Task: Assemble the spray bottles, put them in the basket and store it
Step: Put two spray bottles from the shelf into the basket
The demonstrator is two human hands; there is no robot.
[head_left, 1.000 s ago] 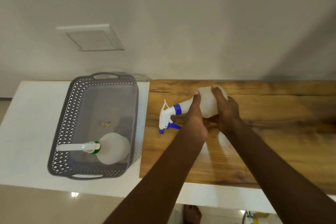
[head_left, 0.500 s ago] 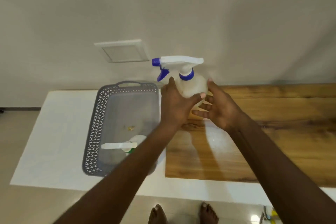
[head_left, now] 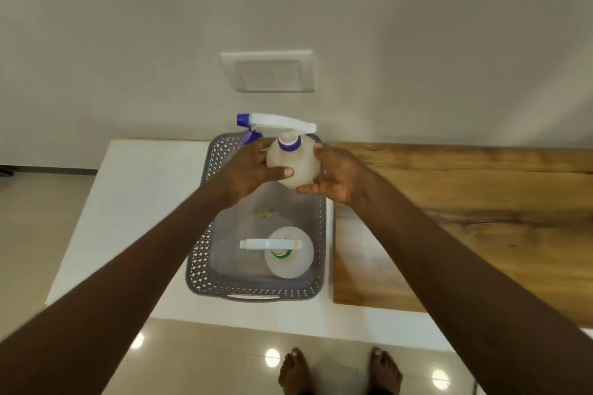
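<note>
1. The blue bottle [head_left: 293,167] is upright in the air over the far end of the basket [head_left: 205,253], nozzle to the left.
2. It looks empty, so probably light; the plastic wall is smooth and may give under pressure. The round body is the best place to hold, not the thin trigger.
3. The left hand [head_left: 248,175] grasps the body from the left, thumb across the front. The right hand [head_left: 337,175] supports the other side with fingers half curled.
4. A green bottle [head_left: 288,252] stands at the basket's near end, on the white worktop [head_left: 134,202].

Basket [head_left: 205,253] left of board [head_left: 465,234]; bottle [head_left: 288,258] inside basket.
</note>
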